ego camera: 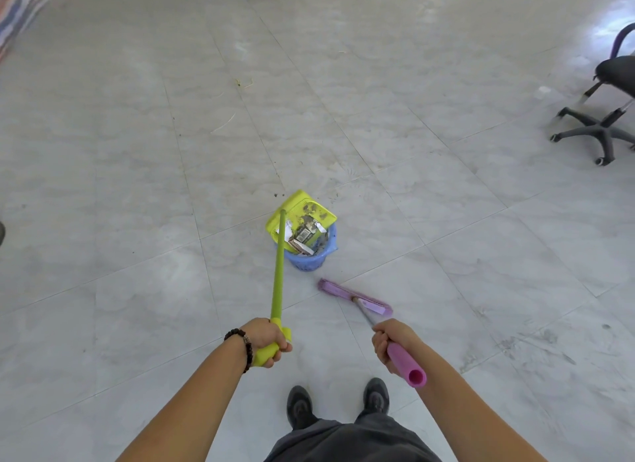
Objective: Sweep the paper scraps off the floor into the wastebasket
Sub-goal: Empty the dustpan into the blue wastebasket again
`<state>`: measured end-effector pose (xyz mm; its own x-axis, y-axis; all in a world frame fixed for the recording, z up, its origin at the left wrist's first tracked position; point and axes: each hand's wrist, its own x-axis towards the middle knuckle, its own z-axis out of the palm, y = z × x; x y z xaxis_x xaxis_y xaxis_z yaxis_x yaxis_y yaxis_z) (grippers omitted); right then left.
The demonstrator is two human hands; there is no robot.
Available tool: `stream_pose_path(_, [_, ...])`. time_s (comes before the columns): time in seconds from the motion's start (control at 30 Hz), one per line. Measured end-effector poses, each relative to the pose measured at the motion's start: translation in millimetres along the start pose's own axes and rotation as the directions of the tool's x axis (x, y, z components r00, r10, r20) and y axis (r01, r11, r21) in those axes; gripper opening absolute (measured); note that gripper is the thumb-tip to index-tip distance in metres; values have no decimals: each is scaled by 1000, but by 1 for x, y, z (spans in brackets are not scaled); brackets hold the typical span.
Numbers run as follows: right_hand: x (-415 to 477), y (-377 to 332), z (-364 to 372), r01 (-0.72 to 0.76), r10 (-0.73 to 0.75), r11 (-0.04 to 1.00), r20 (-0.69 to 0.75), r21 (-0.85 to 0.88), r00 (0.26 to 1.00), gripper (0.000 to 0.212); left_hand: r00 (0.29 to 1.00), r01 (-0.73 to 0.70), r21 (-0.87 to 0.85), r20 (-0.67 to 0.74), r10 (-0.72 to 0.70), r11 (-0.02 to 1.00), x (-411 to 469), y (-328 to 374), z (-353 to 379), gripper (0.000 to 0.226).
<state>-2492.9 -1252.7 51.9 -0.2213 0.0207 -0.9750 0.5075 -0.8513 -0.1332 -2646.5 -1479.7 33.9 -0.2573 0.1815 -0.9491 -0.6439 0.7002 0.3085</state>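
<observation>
The left hand (266, 338) is curled tight round the end of the green dustpan (302, 209) handle, and the right hand (391, 341) is wrapped round the purple broom (354, 296) handle. The dustpan is tipped over the rim of the blue wastebasket (305, 260), with the paper scraps (304, 236) lying at its lip and inside the basket. The broom head rests on the floor (137, 186) just beside the basket. An office chair (601, 128) stands well apart at the right

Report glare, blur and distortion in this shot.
Head view: bright glare washes the floor at top right; the chair at the right edge looks smeared; tile lines splay from wide-angle distortion; dustpan and wastebasket are sharp; shadows are faint.
</observation>
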Motion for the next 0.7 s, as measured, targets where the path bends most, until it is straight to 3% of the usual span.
stream_pose_path(0.23, [-26,8,-22,121,-120,992,-24,26,992,23,996,-73,13,-58,74,997,-10,13,-5,13])
stream_pose_path(0.53, [-52,13,-46,366,-372,915,-6,-171,928,21,997,-79,-2,-13,79,997,-9,43,-1,14])
stream_pose_path(0.7, [-62,6,-44,407,-407,874,56,-264,912,16,996,-86,-45,-4,86,995,-5,55,10,15])
